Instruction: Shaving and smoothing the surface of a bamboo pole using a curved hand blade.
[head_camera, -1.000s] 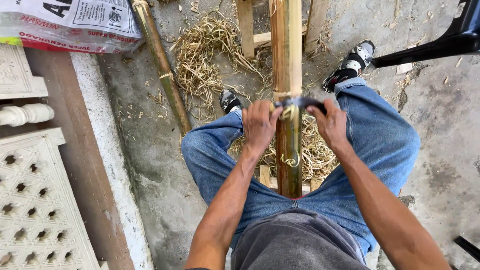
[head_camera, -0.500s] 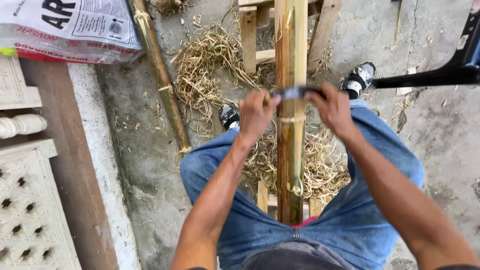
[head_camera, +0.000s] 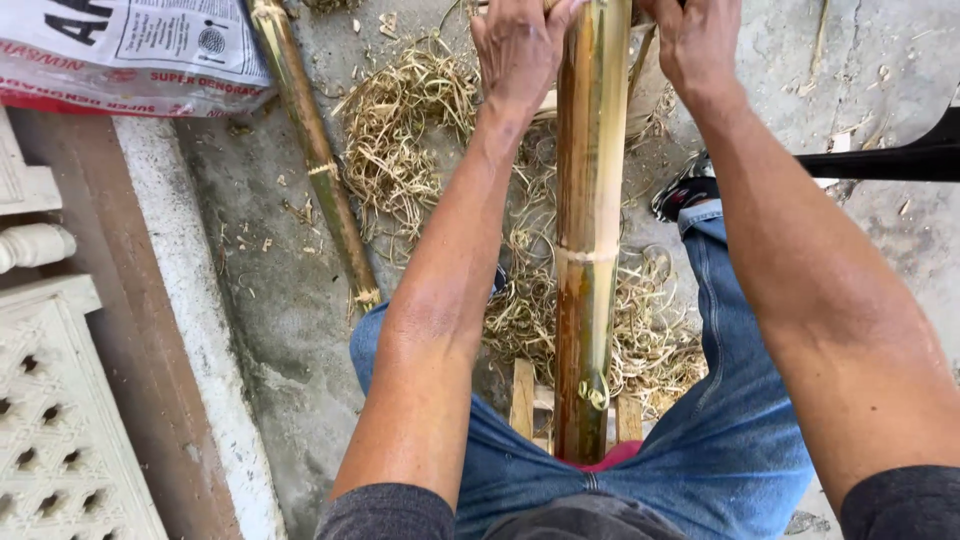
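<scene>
Bamboo pole (head_camera: 590, 250) is standing between denim-clad knees, rising from a wooden frame (head_camera: 523, 395) over straw shavings (head_camera: 400, 150) littering the concrete floor (head_camera: 270, 330). Left hand (head_camera: 520, 45) and right hand (head_camera: 695, 40) are curling closed beside the pole's far end; what they are gripping is hidden. A second bamboo stalk (head_camera: 315, 160) is lying leftward.

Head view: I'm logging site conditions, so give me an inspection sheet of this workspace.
Surface: rough grey concrete floor, dusty.
Job's things: long yellow-green bamboo pole running lengthwise between the knees, resting over a pale wooden slat frame.
Clutter: heap of dry straw-coloured bamboo shavings; second thinner bamboo pole lying to the left; printed white sack.
Grips: left hand and right hand at the pole's far end; what they hold is cut off.
Cables: nothing seen.
Surroundings: white pierced ornamental blocks; black chair leg.
</scene>
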